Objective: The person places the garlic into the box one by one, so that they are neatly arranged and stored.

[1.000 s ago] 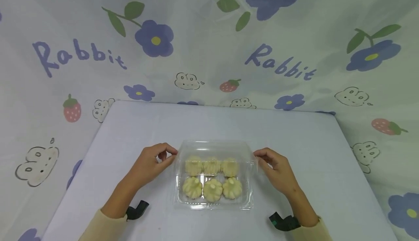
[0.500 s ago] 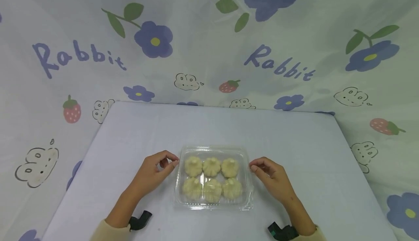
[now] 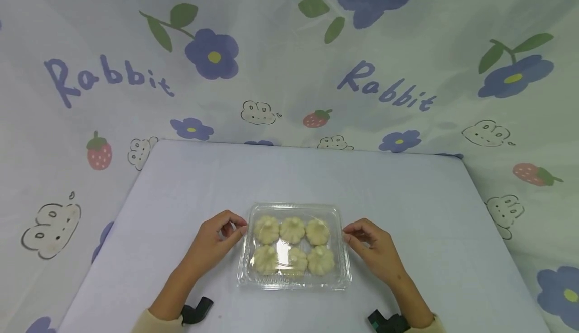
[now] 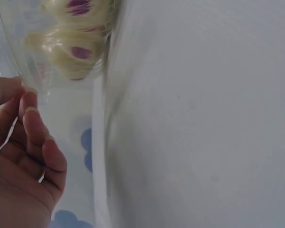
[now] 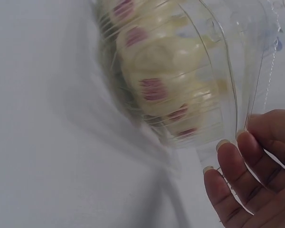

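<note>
A clear plastic clamshell box (image 3: 244, 279) stands on the white table, its lid lying over several pale garlic bulbs (image 3: 320, 260) set in two rows. With thumb and forefinger, my left hand (image 3: 210, 245) pinches the box's left rim. On the other side, my right hand (image 3: 377, 252) pinches the right rim the same way. Purple patches mark the bulbs (image 4: 78, 47) in the left wrist view. The right wrist view has the ribbed box wall (image 5: 218, 109) between the fingertips, with bulbs (image 5: 152, 71) behind it. Whether the lid is latched cannot be made out.
The white-covered table (image 3: 294, 172) reaches back to a hanging cloth (image 3: 271, 46) printed with flowers, rabbits and strawberries. Black wrist mounts (image 3: 197, 311) sit under the forearms, near the front of the table.
The lid has come down from a raised, tilted position to lie over the garlic. Both hands have moved down toward the body along with it, still at the box's sides.
</note>
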`<action>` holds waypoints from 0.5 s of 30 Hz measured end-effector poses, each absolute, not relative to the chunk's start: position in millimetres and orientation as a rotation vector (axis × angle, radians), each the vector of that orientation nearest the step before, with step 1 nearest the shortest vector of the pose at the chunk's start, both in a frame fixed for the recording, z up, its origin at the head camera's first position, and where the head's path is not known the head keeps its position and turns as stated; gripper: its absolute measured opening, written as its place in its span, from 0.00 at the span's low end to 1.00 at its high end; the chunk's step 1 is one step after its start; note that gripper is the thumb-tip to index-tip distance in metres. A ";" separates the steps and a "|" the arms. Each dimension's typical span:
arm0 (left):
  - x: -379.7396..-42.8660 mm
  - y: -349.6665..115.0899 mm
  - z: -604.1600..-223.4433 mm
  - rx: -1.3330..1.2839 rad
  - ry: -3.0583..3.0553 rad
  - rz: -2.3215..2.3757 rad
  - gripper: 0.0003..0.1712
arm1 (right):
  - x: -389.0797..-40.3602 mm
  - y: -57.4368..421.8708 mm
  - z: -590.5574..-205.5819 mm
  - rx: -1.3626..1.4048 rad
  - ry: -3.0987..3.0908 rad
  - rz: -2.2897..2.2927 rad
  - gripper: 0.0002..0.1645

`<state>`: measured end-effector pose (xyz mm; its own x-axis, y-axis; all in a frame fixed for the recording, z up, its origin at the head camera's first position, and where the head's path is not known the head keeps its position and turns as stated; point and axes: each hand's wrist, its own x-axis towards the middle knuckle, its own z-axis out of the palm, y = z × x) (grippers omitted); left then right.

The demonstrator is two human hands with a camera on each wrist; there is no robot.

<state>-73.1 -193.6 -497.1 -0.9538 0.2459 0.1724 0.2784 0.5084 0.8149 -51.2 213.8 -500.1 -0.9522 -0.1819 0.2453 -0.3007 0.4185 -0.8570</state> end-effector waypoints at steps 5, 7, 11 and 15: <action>-71.6 -192.7 -498.7 -0.432 -2.713 -1.519 0.07 | -48.8 213.5 -502.6 0.407 -2.563 1.577 0.10; -70.5 -193.0 -499.4 -0.416 -2.720 -1.551 0.07 | -48.1 213.6 -503.7 0.398 -2.566 1.575 0.10; -69.6 -193.6 -500.8 -0.406 -2.725 -1.591 0.08 | -46.4 213.9 -505.5 0.391 -2.565 1.583 0.09; -69.5 -193.6 -502.1 -0.406 -2.730 -1.585 0.08 | -44.9 214.3 -507.2 0.378 -2.573 1.605 0.09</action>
